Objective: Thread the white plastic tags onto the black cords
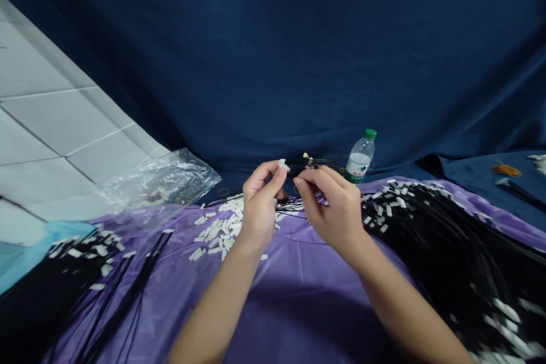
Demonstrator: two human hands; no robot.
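My left hand (261, 199) is raised above the purple cloth, thumb and forefinger pinched on a small white plastic connector (282, 164). To its right, my right hand (330, 199) is closed in a pinch at about the same height. Its fingertips hide whatever thin thing they hold. Below and behind the hands run thin black wires (292, 205). A loose pile of white connectors (219, 230) lies on the cloth, just left of my left hand.
Black wires with white ends lie in a large bundle (430, 233) at right and another (55, 290) at left. A water bottle (359, 160) stands behind my right hand. A clear plastic bag (170, 176) lies at left, before a dark blue curtain (273, 57).
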